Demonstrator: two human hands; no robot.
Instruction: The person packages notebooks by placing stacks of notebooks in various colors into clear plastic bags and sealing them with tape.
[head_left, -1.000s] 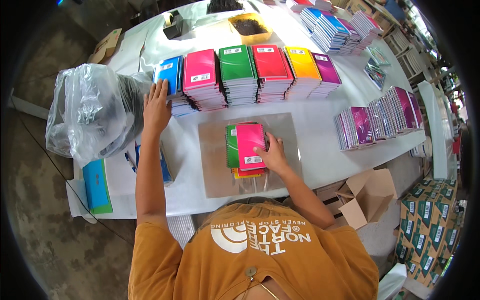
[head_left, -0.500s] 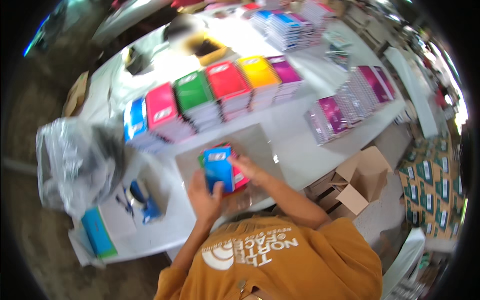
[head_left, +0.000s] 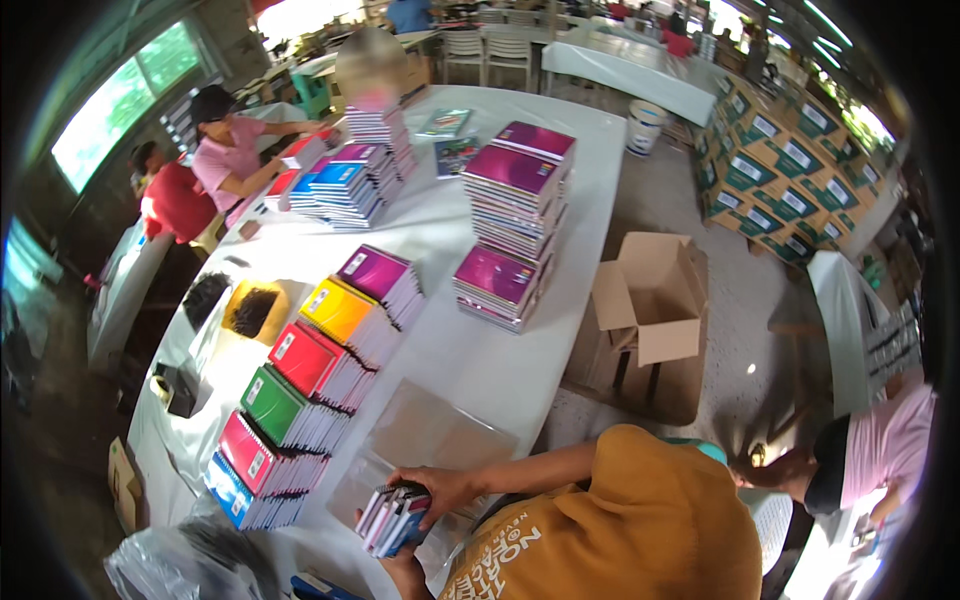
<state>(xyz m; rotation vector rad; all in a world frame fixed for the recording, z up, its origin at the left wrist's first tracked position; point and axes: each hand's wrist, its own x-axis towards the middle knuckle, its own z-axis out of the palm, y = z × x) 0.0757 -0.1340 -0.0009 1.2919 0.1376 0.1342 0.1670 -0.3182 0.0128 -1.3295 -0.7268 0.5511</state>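
Low in the picture, my two hands hold a small bundle of spiral notebooks (head_left: 384,522), its edges turned upward. My right hand (head_left: 446,494) is closed over its far and right side. From below, my left hand (head_left: 405,568) grips the near end, its fingers partly hidden. Beneath and beyond the bundle lies a clear plastic sheet (head_left: 400,412) on the white table. A row of notebook stacks runs left of my hands: blue (head_left: 230,490), pink (head_left: 246,452), green (head_left: 270,405), red (head_left: 304,357), yellow (head_left: 340,308) and purple (head_left: 376,270).
Taller purple notebook stacks (head_left: 510,185) stand toward the table's right side. An open cardboard box (head_left: 668,335) sits beyond the right edge. At the near left is a grey plastic bag (head_left: 190,560). Co-workers are at the far left (head_left: 232,160) and right (head_left: 890,440).
My view has swung up and to the right. The notebooks, lying flat with a blue cover on top before, are now tilted on edge between both hands.
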